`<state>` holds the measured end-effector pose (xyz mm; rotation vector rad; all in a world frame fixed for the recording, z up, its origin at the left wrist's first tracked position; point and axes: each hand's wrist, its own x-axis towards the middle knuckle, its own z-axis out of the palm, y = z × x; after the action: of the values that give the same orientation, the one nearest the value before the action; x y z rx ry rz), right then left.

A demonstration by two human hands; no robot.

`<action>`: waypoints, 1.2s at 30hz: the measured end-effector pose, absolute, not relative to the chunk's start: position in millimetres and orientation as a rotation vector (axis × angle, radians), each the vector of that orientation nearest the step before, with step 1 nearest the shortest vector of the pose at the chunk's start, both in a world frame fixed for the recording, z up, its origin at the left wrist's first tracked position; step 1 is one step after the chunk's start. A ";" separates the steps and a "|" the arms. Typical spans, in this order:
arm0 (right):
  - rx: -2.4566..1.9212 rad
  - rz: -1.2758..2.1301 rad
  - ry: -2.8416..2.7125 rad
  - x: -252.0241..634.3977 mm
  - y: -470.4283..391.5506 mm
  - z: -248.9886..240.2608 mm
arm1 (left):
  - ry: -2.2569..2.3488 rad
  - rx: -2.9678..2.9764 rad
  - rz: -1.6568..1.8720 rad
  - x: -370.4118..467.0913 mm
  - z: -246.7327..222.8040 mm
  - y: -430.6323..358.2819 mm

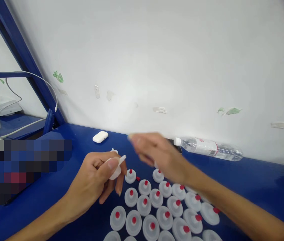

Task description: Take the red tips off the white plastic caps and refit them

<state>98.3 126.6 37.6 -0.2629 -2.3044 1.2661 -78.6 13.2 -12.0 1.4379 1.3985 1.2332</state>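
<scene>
My left hand (98, 175) is closed, pinching a translucent white plastic cup-shaped piece with a narrow spout (116, 171) between thumb and fingers. The spout points up to the right and carries no red cap. My right hand (157, 150) hovers to the right, slightly blurred, its fingers pressed together; whatever they hold, if anything, is hidden. Below the hands stand several similar white pieces (145, 205), spout up, with red caps (152, 226) on the tips. A loose red cap (138, 178) lies near my left fingertips. Another white piece (114, 151) shows partly behind my left hand.
A white earbud case (100, 137) lies on the blue table (81, 140) near the wall. A clear plastic bottle (208, 148) lies along the wall at right, with a dark object partly hidden beside its cap. A blue frame (31, 60) and white cables (53, 87) stand at left.
</scene>
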 end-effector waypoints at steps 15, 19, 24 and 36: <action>-0.560 0.389 -2.944 94.3 149.0 0.7 | 2.028 1.912 0.966 -84.9 -30.2 29.0; -0.571 0.496 -2.886 98.6 150.9 13.3 | 2.094 1.884 0.882 -87.3 -34.7 28.7; -0.428 0.756 -2.939 97.3 139.3 18.4 | 2.105 1.950 0.835 -94.3 -45.0 31.3; -0.489 1.067 -2.402 93.0 135.5 25.5 | 1.872 1.833 1.171 -77.0 -25.1 17.0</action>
<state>93.0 135.5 25.5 -0.4887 -2.4017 1.0665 -77.0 17.0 -25.1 1.8334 1.8717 1.1708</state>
